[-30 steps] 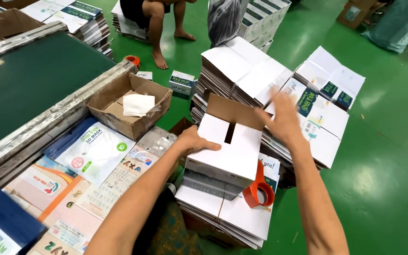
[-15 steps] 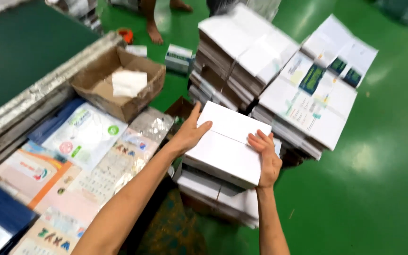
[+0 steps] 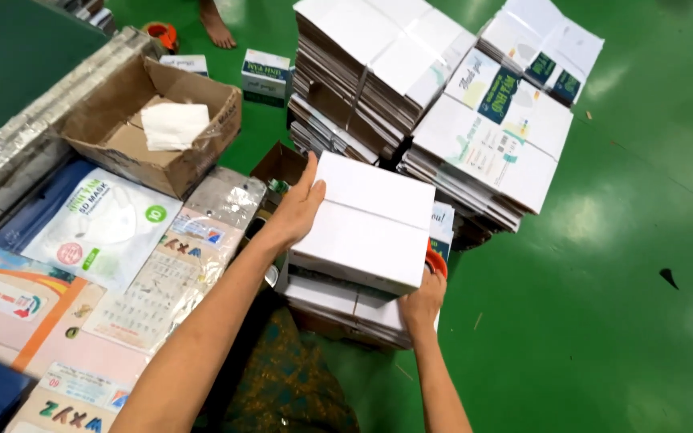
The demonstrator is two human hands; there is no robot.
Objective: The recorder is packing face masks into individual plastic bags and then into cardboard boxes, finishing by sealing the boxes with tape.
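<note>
A white cardboard box (image 3: 366, 220) with its flaps folded shut sits on a low stack of flat white cartons (image 3: 338, 301). My left hand (image 3: 297, 210) presses flat against the box's left side, fingers together and pointing up. My right hand (image 3: 421, 303) grips the box's near right corner from below. An orange tape dispenser (image 3: 438, 261) peeks out at the box's right edge, mostly hidden.
Tall stacks of flat printed cartons (image 3: 443, 96) stand behind the box on the green floor. An open brown box (image 3: 154, 128) holding white sheets sits left. Packaged masks and printed sleeves (image 3: 98, 232) lie along the left. Another person's bare foot (image 3: 216, 28) shows at top.
The box's open flaps have been folded down. My right hand came off the top and went to the near right corner; my left hand stayed on the left side.
</note>
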